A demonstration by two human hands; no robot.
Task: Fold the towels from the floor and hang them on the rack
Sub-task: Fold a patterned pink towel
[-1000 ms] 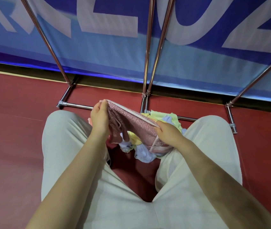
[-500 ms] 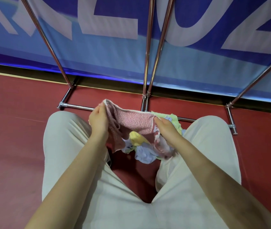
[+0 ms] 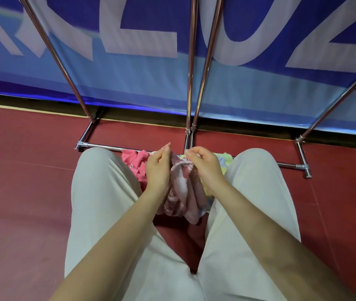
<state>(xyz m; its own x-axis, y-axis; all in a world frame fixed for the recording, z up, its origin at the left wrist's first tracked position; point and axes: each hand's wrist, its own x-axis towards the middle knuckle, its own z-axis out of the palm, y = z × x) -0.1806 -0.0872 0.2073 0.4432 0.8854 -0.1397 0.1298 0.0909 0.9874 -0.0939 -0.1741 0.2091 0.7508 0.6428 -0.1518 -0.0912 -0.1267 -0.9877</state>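
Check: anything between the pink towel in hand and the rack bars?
Nothing visible does. Both hands, left hand and right hand, pinch the pink towel; the rack uprights rise just beyond, their hanging bars out of frame.

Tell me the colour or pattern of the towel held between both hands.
Dusty pink with paler pink-white patches, a mottled towel; the head view, the only one, shows it.

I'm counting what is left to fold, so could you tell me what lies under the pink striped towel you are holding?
Under the pink striped towel lie a coral towel and yellow towel on the floor; anything directly beneath is covered.
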